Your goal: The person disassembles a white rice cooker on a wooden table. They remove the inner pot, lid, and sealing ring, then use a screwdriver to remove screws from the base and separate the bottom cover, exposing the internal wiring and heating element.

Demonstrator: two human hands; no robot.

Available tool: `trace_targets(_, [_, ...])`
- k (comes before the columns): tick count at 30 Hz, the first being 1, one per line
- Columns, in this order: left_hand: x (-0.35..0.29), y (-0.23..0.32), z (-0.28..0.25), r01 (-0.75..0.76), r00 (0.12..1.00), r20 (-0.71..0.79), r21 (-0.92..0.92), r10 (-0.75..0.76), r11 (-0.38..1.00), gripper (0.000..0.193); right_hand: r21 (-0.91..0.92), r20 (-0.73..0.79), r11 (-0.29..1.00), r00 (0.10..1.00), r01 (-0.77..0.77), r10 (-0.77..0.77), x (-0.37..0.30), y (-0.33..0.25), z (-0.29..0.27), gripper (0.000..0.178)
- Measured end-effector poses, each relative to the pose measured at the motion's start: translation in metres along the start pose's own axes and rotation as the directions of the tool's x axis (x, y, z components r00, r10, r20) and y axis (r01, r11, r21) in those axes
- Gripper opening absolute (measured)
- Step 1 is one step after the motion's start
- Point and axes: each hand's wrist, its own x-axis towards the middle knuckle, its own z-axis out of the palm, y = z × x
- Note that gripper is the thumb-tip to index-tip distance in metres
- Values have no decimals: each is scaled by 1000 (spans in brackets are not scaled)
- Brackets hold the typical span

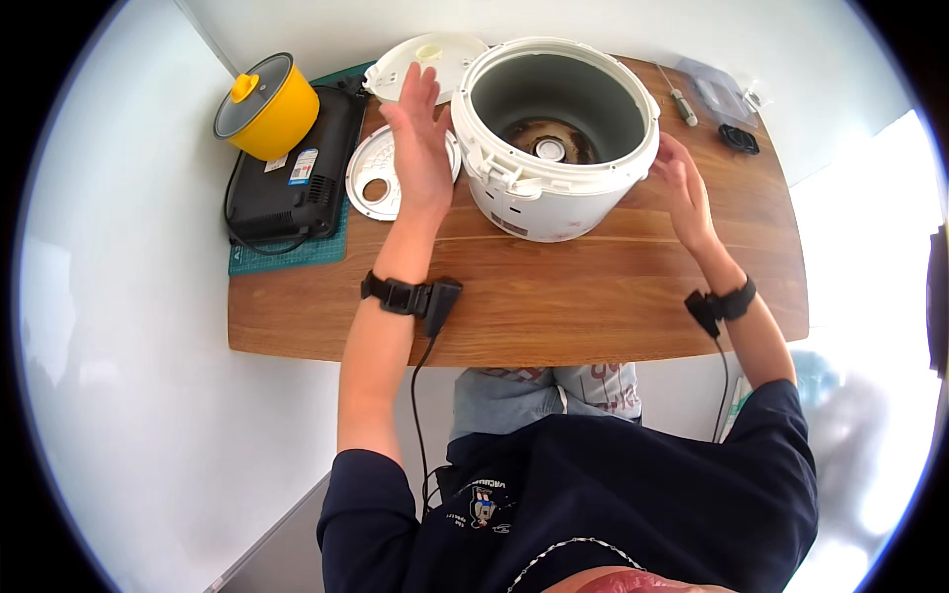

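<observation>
the cooker [563, 205] seems rigid, bulky, likely slick; best held from both sides. left hand [423, 153] spreads open; right hand [684, 193], fingers loosely uncurled, is beside it.

**Room in front, crowded on the left**

The front of the wooden table [573, 316] is bare wood, so a hand could pass there under the arms. The big white pot [554, 212] blocks the middle at the back, but its open top lets a hand in from above. The left hand [423, 163] fills the narrow gap over the white disc [366, 163]. A white lid [453, 61] lies behind. Farther left, a black box [282, 203] with a yellow pot [287, 114] on top makes a wall. Past the right hand [685, 193] there is bare wood, with a screwdriver [684, 107] and black bundle [739, 139] farther back.
</observation>
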Motion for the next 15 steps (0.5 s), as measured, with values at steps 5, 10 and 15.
trace_targets(5, [13,-4,23,-60,996,54,-91,65,994,88,197,-169,960,971,201,-168,1,-42,49,79])
trace_targets(10, [7,-16,26,-220,972,95,55,215,974,74,226,-191,960,974,167,-124,25,-35,51,69])
trace_targets(15, [1,-18,44,-308,947,-52,124,317,943,68,373,-212,927,976,41,42,53,-14,50,63])
